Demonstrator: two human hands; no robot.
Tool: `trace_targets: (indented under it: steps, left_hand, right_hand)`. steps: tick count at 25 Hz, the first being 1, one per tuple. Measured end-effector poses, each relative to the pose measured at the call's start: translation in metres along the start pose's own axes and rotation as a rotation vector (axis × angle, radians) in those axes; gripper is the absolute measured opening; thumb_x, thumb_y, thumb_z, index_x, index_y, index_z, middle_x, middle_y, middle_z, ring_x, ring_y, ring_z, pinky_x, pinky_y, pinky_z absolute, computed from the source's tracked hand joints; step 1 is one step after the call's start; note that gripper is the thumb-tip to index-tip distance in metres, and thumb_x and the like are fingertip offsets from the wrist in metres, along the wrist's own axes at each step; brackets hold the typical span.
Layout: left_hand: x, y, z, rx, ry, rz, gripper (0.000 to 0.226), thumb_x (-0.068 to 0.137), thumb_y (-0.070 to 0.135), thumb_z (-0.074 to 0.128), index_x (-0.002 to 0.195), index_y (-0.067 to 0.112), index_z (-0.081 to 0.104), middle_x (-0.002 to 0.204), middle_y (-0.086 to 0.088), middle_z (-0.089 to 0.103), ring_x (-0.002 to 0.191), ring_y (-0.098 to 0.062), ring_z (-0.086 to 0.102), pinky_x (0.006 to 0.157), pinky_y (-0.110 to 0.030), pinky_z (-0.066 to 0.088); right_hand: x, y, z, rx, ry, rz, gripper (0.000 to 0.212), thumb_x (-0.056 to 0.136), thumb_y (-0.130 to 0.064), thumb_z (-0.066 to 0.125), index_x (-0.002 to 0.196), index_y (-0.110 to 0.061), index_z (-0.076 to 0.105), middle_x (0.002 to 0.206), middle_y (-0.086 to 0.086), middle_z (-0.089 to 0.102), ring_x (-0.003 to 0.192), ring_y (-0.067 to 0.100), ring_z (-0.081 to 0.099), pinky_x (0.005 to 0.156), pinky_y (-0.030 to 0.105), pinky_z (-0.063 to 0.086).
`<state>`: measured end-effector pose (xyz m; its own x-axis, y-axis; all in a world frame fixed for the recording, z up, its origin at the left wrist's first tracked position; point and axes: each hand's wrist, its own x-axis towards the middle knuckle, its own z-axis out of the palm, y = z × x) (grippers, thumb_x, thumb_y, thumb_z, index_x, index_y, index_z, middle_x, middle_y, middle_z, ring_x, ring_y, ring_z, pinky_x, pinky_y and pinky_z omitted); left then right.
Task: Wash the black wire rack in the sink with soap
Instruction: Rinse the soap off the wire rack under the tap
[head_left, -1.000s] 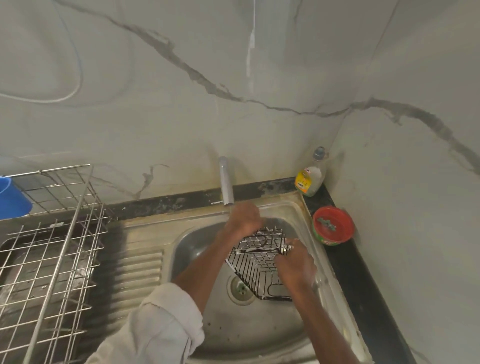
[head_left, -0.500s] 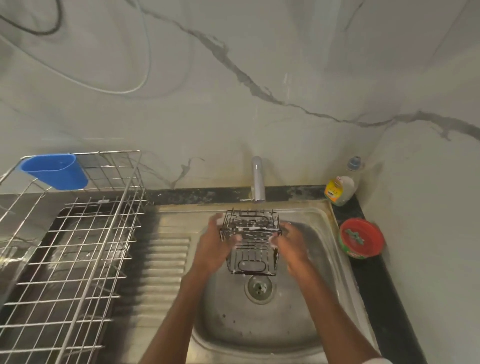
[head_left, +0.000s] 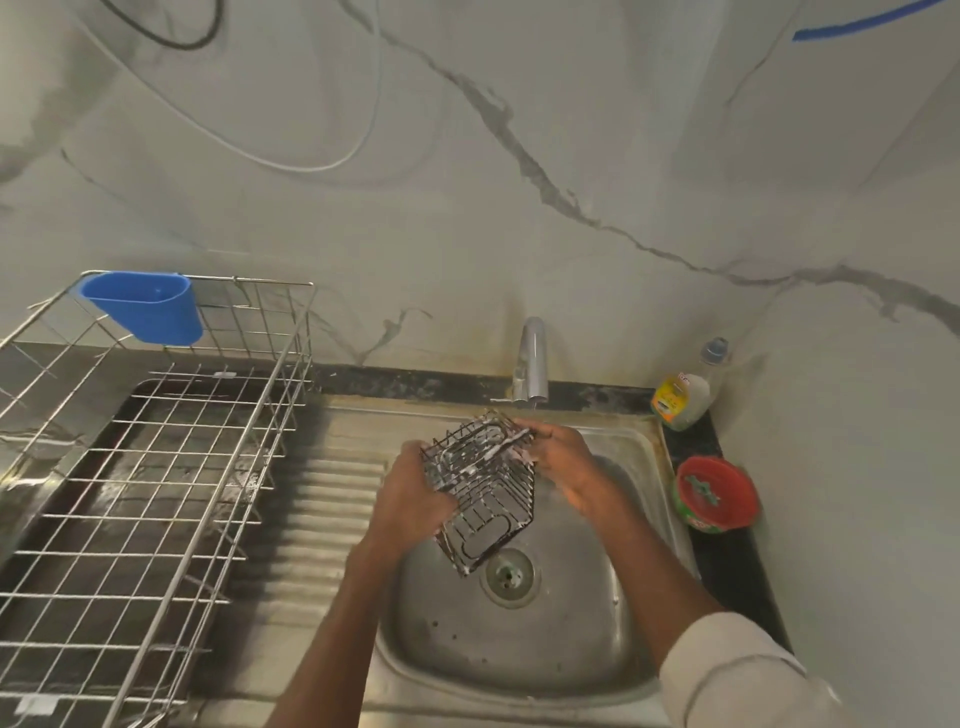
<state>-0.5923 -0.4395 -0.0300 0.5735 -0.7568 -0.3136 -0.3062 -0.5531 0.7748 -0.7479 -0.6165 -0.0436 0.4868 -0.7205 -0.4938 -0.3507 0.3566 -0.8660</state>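
The black wire rack (head_left: 485, 499) is a small box-shaped basket with white soap foam on its wires. It hangs tilted over the steel sink (head_left: 519, 639), just below the tap (head_left: 532, 358). My left hand (head_left: 410, 499) grips its left side, fingers curled round the wires. My right hand (head_left: 558, 457) holds its upper right rim, fingers wrapped over the top edge. The drain (head_left: 509, 574) shows under the rack's lower corner.
A large steel dish rack (head_left: 156, 499) with a blue plastic cup (head_left: 143, 306) stands on the drainboard at left. A dish soap bottle (head_left: 683, 397) and a red round tub (head_left: 717, 493) sit on the black counter at right. Marble walls close the corner.
The rack has turned from squarely upright to tilted, its bottom swung toward the drain. My left hand slid lower along its side; my right hand moved up onto the top rim.
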Motion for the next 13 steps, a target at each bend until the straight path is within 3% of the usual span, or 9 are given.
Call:
trace_targets:
  steps: [2, 5, 8, 11, 13]
  left_hand:
    - [-0.004, -0.006, 0.000, -0.073, 0.014, -0.083, 0.068, 0.080, 0.002, 0.076, 0.136, 0.017, 0.040, 0.101, -0.013, 0.070, 0.073, -0.029, 0.077, 0.062, -0.048, 0.067]
    - [-0.010, -0.016, 0.001, -0.050, 0.062, -0.128, 0.061, 0.081, 0.015, 0.079, 0.124, 0.024, 0.037, 0.100, -0.006, 0.068, 0.071, -0.026, 0.077, 0.061, -0.047, 0.066]
    - [-0.012, -0.021, -0.001, 0.010, 0.122, -0.119, 0.064, 0.071, 0.031, 0.077, 0.124, 0.026, 0.042, 0.105, 0.004, 0.063, 0.077, -0.024, 0.075, 0.069, -0.048, 0.066]
    - [-0.011, -0.020, -0.004, 0.023, 0.154, -0.100, 0.067, 0.072, 0.033, 0.077, 0.129, 0.022, 0.044, 0.110, 0.008, 0.057, 0.079, -0.023, 0.073, 0.074, -0.047, 0.064]
    - [-0.009, -0.022, -0.004, 0.053, 0.168, -0.082, 0.073, 0.075, 0.032, 0.081, 0.136, 0.018, 0.044, 0.118, 0.008, 0.056, 0.086, -0.020, 0.072, 0.080, -0.042, 0.060]
  right_hand:
    - [0.012, -0.015, -0.001, 0.001, -0.075, 0.026, 0.040, 0.089, 0.011, 0.055, 0.117, -0.009, 0.075, 0.123, 0.007, 0.072, 0.113, 0.034, 0.063, 0.097, 0.039, 0.055]
    - [0.036, -0.039, 0.013, -0.109, -0.066, 0.048, 0.022, 0.093, -0.005, 0.069, 0.115, -0.005, 0.074, 0.107, 0.006, 0.077, 0.103, 0.020, 0.069, 0.084, 0.027, 0.058]
    - [0.069, -0.044, 0.036, -0.300, -0.004, 0.066, 0.031, 0.082, -0.017, 0.085, 0.108, -0.006, 0.074, 0.103, 0.008, 0.078, 0.088, 0.015, 0.074, 0.070, 0.025, 0.061]
    - [0.071, -0.045, 0.049, -0.473, 0.089, 0.015, 0.013, 0.085, -0.008, 0.079, 0.096, -0.006, 0.074, 0.087, 0.004, 0.075, 0.081, 0.015, 0.072, 0.062, 0.026, 0.059]
    - [0.060, -0.045, 0.039, -0.353, 0.156, 0.015, 0.012, 0.088, -0.001, 0.074, 0.097, -0.004, 0.066, 0.093, 0.009, 0.074, 0.077, 0.017, 0.072, 0.057, 0.022, 0.057]
